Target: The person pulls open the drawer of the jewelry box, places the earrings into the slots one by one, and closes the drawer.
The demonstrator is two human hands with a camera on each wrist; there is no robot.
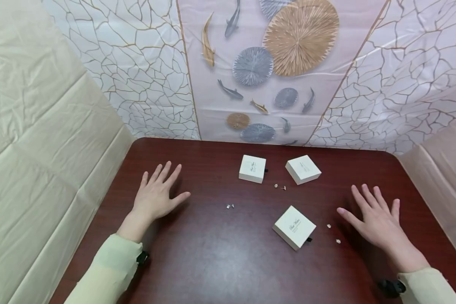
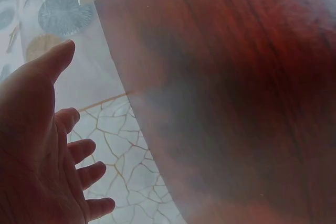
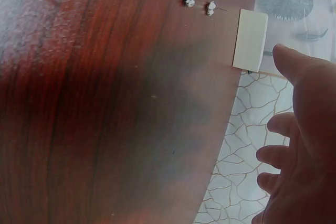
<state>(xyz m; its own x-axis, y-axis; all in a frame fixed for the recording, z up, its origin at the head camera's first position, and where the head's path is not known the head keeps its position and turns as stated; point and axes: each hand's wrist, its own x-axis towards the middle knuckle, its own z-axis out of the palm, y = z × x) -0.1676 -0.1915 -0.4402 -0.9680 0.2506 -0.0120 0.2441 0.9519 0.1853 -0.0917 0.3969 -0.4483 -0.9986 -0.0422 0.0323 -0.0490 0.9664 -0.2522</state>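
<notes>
My left hand is held over the table's left side with its fingers spread, holding nothing. Over the right side, my right hand is likewise spread and holds nothing. Nearest to it lie two small stud earrings, whose thin posts show in the right wrist view. Left of those sits a small white box with dark script on its lid and a black tab. Another white box and a third white box stand farther back. Small earrings lie below these two, and more earrings lie toward the left hand.
The dark red-brown wooden table has a glossy top. A patterned cloth hangs behind its back edge. Plain cream cloth hangs on the left, with similar cloth on the right.
</notes>
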